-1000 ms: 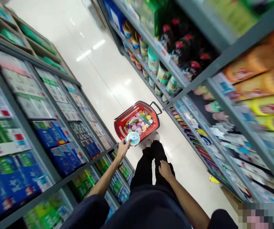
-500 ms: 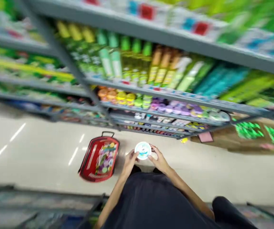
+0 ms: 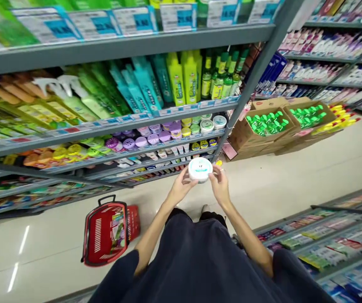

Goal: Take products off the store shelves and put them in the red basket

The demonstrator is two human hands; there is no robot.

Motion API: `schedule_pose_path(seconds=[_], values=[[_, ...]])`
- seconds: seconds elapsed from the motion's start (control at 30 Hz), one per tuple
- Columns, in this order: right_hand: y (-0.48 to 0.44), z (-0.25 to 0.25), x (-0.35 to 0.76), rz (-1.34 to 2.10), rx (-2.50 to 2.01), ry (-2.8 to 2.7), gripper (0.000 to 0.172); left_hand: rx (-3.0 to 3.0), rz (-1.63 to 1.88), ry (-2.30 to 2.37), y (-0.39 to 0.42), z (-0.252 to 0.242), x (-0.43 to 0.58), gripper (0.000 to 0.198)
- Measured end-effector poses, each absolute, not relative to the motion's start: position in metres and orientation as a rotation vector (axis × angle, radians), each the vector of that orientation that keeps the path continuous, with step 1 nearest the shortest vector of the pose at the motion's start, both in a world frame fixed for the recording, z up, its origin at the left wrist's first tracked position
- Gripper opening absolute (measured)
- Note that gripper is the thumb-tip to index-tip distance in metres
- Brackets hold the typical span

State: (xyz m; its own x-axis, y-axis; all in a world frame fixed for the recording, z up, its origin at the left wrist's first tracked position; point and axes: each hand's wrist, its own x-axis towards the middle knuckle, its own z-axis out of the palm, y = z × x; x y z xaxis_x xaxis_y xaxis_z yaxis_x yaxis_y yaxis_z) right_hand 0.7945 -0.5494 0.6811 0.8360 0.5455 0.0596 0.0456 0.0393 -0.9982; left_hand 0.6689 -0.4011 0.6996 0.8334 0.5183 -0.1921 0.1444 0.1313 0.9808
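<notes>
The left hand [image 3: 182,189] and right hand [image 3: 220,186] are pinching a round white tub [image 3: 200,169] narrowly between fingers and thumbs at 12 o'clock, in front of a grey store shelf [image 3: 136,122]. A red shopping basket [image 3: 90,235] is lying on the tiled floor [image 3: 294,176] at 8 o'clock, and cardboard cartons of green-capped bottles [image 3: 264,126] are standing at 2 o'clock.

The person holds a round white tub [image 3: 200,169] with a blue label in front of a grey metal shelf [image 3: 120,46], the left hand [image 3: 182,187] on one side and the right hand [image 3: 220,185] on the other side. Below this shelf, on the floor at the person's left, is a red plastic basket [image 3: 107,233] with small goods inside. To the right of the shelf are cardboard boxes [image 3: 262,136] full of green-capped bottles [image 3: 265,124].
</notes>
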Motion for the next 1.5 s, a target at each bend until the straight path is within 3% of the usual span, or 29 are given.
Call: schedule_pose_path(seconds=[0.1,0.2,0.57,0.8,1.13,1.3,1.5], values=[[-0.560,0.706,0.851,0.354,-1.457,-0.598,0.049,1.525,0.426,0.520,-0.407,0.717,0.725,0.079],[-0.563,0.714,0.884,0.311,-1.498,-0.666,0.056,1.457,0.455,0.462,-0.405,0.720,0.764,0.090],[-0.558,0.698,0.967,0.343,-1.742,-0.675,0.057,1.281,0.482,0.511,-0.414,0.665,0.854,0.082],[-0.561,0.642,1.026,0.508,-1.629,-0.721,0.055,1.457,0.521,0.677,-0.429,0.641,0.891,0.082],[-0.523,0.559,1.077,0.501,-1.482,-0.807,0.045,1.645,0.697,0.886,-0.419,0.563,0.942,0.093],[-0.510,0.549,1.088,0.411,-1.499,-0.946,0.047,1.743,0.814,0.830,-0.403,0.553,0.952,0.092],[-0.481,0.565,1.105,0.343,-1.467,-1.144,0.052,1.923,0.954,0.732,-0.357,0.578,0.964,0.090]])
